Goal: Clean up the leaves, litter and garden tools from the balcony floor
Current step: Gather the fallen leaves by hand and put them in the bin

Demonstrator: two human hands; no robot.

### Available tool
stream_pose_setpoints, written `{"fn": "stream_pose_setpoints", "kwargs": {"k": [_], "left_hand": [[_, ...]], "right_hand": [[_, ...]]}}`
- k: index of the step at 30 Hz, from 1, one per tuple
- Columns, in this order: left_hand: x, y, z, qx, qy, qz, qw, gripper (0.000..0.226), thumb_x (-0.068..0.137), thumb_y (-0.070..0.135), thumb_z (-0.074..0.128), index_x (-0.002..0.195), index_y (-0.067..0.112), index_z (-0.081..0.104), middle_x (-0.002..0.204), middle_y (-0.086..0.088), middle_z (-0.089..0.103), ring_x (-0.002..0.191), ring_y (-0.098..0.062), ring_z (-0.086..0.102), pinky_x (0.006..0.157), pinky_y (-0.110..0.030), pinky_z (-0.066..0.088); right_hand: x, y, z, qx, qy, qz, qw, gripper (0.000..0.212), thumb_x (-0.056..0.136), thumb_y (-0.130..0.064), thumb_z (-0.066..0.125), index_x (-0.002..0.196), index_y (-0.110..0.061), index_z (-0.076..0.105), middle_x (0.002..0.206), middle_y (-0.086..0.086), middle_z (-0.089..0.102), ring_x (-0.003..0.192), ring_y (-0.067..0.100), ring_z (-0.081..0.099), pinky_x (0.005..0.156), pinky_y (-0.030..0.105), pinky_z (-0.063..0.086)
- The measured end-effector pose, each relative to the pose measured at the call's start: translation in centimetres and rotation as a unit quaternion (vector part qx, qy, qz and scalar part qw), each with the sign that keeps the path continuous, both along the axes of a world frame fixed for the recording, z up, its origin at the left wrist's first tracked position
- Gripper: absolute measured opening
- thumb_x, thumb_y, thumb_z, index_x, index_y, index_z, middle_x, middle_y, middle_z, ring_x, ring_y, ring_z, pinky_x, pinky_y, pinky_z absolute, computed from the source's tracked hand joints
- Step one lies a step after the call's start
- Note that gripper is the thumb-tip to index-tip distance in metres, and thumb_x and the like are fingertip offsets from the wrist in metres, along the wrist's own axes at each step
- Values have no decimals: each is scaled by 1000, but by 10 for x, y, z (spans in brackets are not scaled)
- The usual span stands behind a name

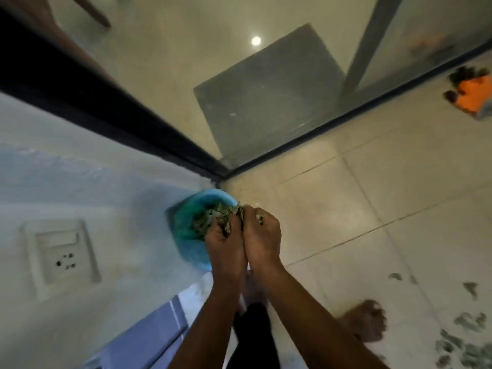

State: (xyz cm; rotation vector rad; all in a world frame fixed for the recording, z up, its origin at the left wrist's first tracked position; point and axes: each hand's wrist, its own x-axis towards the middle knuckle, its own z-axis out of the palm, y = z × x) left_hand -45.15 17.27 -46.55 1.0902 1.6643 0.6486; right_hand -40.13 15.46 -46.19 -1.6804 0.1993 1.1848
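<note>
Seen from above, a pale tiled balcony floor (359, 209) fills the right side and a pale blue-white painted wall (93, 182) fills the left. They meet a dark-framed glass sliding door (186, 75) in a corner near the middle.

A round blue plastic bin (191, 251) stands in that corner against the wall. Directly over its rim, your left hand (226, 249) and right hand (262, 235) are pressed side by side. The fingers of both are curled around a bundle of dry grey-green leaves (213, 219), which sits between your hands and partly over the bin's mouth.

Expect the bundle to weigh almost nothing and to be brittle and loose. It will likely crumble and shed flakes if you squeeze hard, and spill if you let go unevenly. Cup it from both sides and underneath, as you are doing now (a scoop rather than a pinch), and open your hands low over the bin.

More scattered leaves (466, 342) lie on the tiles at lower right, near your bare foot (367, 320). They are thin and flat, so sweeping them into a heap should be easier than picking them up singly. A blurred orange and dark object (474, 94) lies by the door at upper right, too unclear to name. A white wall socket (62, 254) is set in the wall at left.
</note>
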Motion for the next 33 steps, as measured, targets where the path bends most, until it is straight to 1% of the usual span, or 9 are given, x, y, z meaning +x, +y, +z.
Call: {"fn": "stream_pose_setpoints", "kwargs": {"k": [3, 8, 13, 16, 19, 23, 27, 30, 33], "left_hand": [[-61, 31, -45, -57, 34, 28, 997, 18, 99, 27, 66, 83, 20, 69, 82, -1, 73, 81, -23, 70, 74, -37, 58], [-109, 72, -106, -140, 47, 24, 989, 13, 93, 27, 71, 101, 17, 74, 100, -5, 77, 93, -25, 73, 86, -42, 62], [-135, 97, -131, -273, 27, 98, 957, 30, 95, 35, 73, 110, 10, 67, 92, -10, 65, 76, -25, 60, 54, -29, 48], [-145, 103, -137, -202, 99, 33, 974, 25, 87, 44, 72, 92, 20, 73, 88, -7, 69, 77, -29, 65, 73, -39, 58], [-154, 96, -144, -139, 166, -62, 974, 27, 66, 62, 67, 86, 45, 73, 95, -4, 77, 93, -34, 73, 86, -55, 61], [-140, 85, -127, -194, 126, -40, 972, 34, 75, 60, 79, 99, 38, 70, 118, -6, 70, 107, -32, 68, 92, -59, 59], [-119, 81, -111, -99, 272, -85, 953, 68, 82, 84, 55, 88, 21, 80, 102, -20, 74, 99, -42, 68, 89, -46, 57], [-112, 76, -102, -91, 354, -109, 924, 74, 92, 71, 59, 118, 3, 71, 121, -29, 67, 115, -47, 62, 98, -48, 49], [-102, 81, -108, -173, 333, -77, 924, 125, 64, 81, 79, 151, 1, 37, 152, -28, 44, 138, -45, 45, 115, -50, 41]], "right_hand": [[-57, 37, -42, -85, 69, 43, 993, 35, 94, -42, 57, 108, -15, 74, 95, 4, 76, 90, 25, 71, 84, 43, 60], [-95, 66, -92, -106, 157, -48, 981, 26, 99, -32, 61, 103, -8, 68, 105, 13, 74, 97, 30, 70, 91, 44, 59], [-93, 54, -119, -101, 198, -82, 972, 32, 97, -40, 63, 118, -16, 64, 115, 10, 69, 109, 28, 63, 87, 41, 55], [-89, 46, -127, -150, 113, -13, 982, 41, 74, -41, 70, 106, -16, 75, 104, 13, 72, 97, 35, 67, 84, 46, 59], [-76, 45, -121, -131, 19, 39, 990, 8, 79, -31, 73, 80, -25, 76, 88, 3, 76, 89, 27, 71, 87, 43, 60], [-64, 55, -111, -62, 110, 81, 989, 37, 89, -7, 67, 123, -20, 68, 112, 1, 70, 107, 25, 65, 95, 37, 55], [-39, 44, -99, -61, 98, 73, 991, 19, 99, -28, 62, 114, -20, 70, 97, -7, 64, 90, 14, 60, 81, 20, 47], [-15, 14, -92, -64, 139, 52, 987, 19, 100, -39, 61, 85, -27, 64, 87, -5, 64, 78, 15, 60, 73, 26, 47], [19, -36, -84, -53, 157, 34, 986, 21, 99, -47, 61, 102, -26, 64, 105, -2, 64, 96, 19, 60, 91, 37, 52]]}}
